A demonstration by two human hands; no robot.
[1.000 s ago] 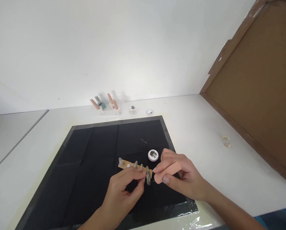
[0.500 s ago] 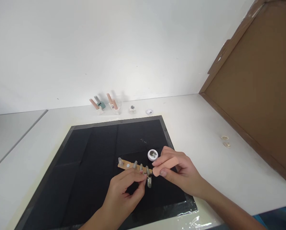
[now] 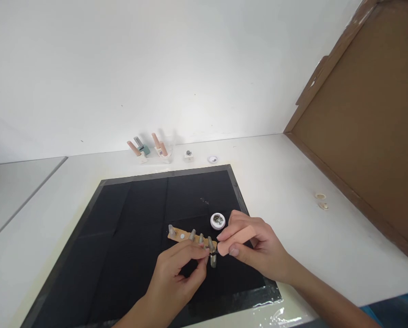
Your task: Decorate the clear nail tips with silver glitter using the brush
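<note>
Barely any shift since half a second back: our right hand nudged the peach buffer block slightly down and in, so its tip now sits right against the grey nail tip. Left hand hasn't changed its grip.

Left hand: thumb and forefinger pressed together, pinching that grey nail tip, which hangs just below the right end of the tan strip. Other fingers curled under.

Right hand: fingers wrapped round the buffer block, thumb underneath, forefinger along the top. Closed grip, block angled down-left toward the nail.

Tan strip lies on the black mat, carrying a few more grey nail tips standing up along it. Small white jar sits on the mat just beyond the strip, close to our right knuckles.

Back edge of the white table: two small holders with peach sticks. Brown board leans on the right, two small rings near its foot.
</note>
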